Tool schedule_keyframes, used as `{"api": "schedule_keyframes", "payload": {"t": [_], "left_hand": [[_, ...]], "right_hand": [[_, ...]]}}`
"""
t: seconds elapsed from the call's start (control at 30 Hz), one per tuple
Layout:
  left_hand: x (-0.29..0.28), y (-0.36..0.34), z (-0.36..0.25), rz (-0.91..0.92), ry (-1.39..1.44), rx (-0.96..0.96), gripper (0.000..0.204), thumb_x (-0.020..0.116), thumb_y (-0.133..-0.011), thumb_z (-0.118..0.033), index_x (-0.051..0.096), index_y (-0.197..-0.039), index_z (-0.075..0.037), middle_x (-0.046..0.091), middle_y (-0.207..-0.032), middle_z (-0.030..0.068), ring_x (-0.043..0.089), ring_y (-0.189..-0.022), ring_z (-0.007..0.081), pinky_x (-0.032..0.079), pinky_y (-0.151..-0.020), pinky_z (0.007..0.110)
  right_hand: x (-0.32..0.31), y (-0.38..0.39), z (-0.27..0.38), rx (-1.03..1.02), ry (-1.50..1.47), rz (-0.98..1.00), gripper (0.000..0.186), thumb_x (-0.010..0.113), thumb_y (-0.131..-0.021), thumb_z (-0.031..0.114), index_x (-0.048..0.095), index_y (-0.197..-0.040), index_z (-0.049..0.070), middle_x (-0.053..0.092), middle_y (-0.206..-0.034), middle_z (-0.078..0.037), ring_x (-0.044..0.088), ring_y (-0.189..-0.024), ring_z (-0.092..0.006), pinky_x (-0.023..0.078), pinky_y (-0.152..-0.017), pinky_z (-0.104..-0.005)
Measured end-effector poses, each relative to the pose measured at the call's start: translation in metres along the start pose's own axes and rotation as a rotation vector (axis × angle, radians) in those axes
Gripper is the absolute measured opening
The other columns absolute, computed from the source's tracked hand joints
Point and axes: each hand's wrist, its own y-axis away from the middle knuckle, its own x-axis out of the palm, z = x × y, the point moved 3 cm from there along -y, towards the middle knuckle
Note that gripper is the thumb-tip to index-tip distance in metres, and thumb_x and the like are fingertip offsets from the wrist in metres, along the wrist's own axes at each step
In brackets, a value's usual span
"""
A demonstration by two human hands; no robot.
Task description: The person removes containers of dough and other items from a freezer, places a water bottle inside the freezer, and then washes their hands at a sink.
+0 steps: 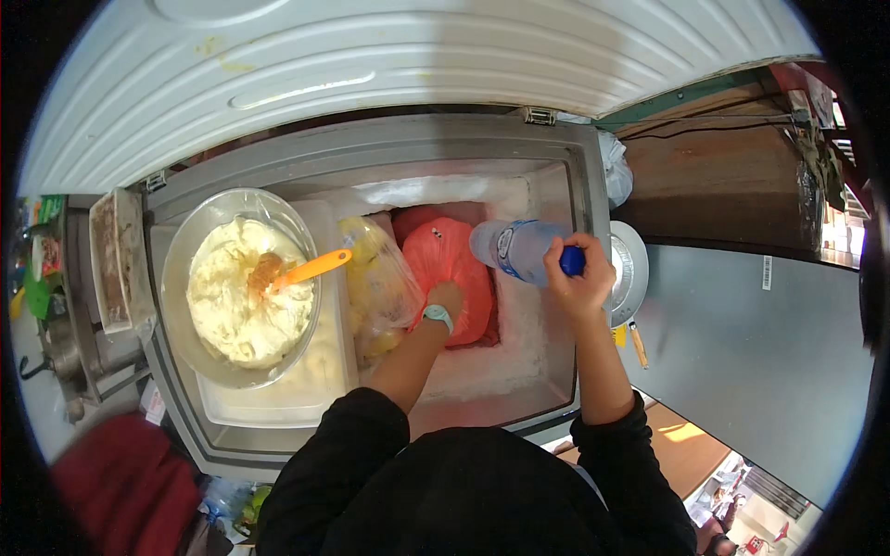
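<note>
Far left: we see a narrow rectangular container (139, 241) just outside the chest freezer (371, 139), whose ribbed white lid (371, 56) stands raised along the far side.

Inside, at the left end: a wide metal bowl (178, 292) of pale, creamy mixture (232, 301), with a brownish patch (266, 271) near its middle. An orange spatula (313, 269) stands in it, handle slanting to the right. Beneath the bowl we note a whitish translucent container (250, 412) with rounded pale pieces (322, 361) in it.

Next, a clear plastic bag (382, 278) with yellow contents, close against a full red plastic bag (454, 250) sitting in the frosted well. Our left hand (447, 296), pale watch (438, 317) at the wrist, is down on the red bag; the fingertips are hidden, so we cannot tell whether they grip it.

Right of that, a clear bottle (530, 250) lies sideways in the air, base toward the red bag. Our right hand (586, 275) is clamped on its neck end, by the blue cap (572, 260).

Beyond the freezer's right rim: a round metal dish (632, 283) and a wooden handle (639, 346) on a flat grey surface (742, 324).
</note>
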Motion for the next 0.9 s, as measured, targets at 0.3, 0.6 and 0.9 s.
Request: {"api": "schedule_keyframes", "payload": {"t": [0.3,0.6,0.9], "left_hand": [[0.001,0.046,-0.001,0.077,0.303,-0.012,0.013,0.051,-0.074,-0.007,0.063,-0.075,-0.003,0.062,-0.078,0.0185,0.063,-0.074,0.0330,0.052,-0.062,0.040],[-0.002,0.035,0.003,0.051,0.292,-0.029,0.012,0.059,-0.070,-0.010,0.061,-0.080,-0.004,0.061,-0.084,0.0178,0.062,-0.079,0.0315,0.052,-0.064,0.038],[-0.020,0.068,0.009,-0.174,0.442,-0.046,0.046,0.053,-0.068,-0.003,0.051,-0.113,0.003,0.045,-0.120,0.0270,0.050,-0.104,0.0368,0.044,-0.085,0.042]], "right_hand": [[0.052,0.004,-0.004,-0.211,-0.003,-0.027,0.020,0.072,-0.068,0.017,0.055,-0.074,0.007,0.058,-0.062,-0.006,0.057,-0.049,-0.0228,0.046,-0.047,-0.0312],[0.125,0.027,-0.015,-0.213,0.012,0.045,0.019,0.069,-0.072,0.022,0.056,-0.076,0.008,0.058,-0.067,-0.008,0.058,-0.055,-0.0236,0.047,-0.050,-0.0334],[0.193,0.125,-0.123,0.446,0.400,0.889,0.024,0.053,-0.079,0.008,0.052,-0.101,0.000,0.058,-0.099,-0.018,0.058,-0.092,-0.0343,0.048,-0.078,-0.0407]]}}
